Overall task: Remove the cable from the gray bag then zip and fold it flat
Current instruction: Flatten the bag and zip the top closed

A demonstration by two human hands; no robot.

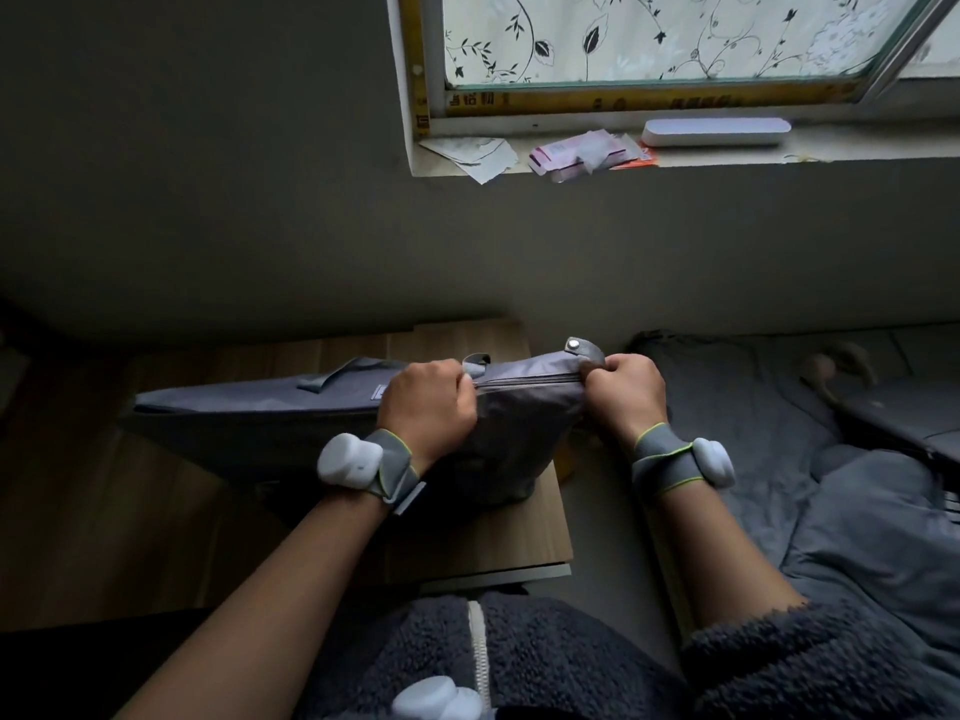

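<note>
Gray bag lies on a small wooden table, with its long body stretched to the left and its right end raised between the two hands. Behind the table stands a dark wall, and above it a window sill carries loose papers, a pink packet and a long white case. At the right, gray bedding lies close to the table. The left hand is curled closed and pinches the bag at the zipper line, beside a carry handle. The right hand is also closed and grips the right end of the bag, just under a strap tab with a metal snap. The zipper line runs straight between both fists. Each wrist wears a gray band with a white device. I cannot see any cable.
</note>
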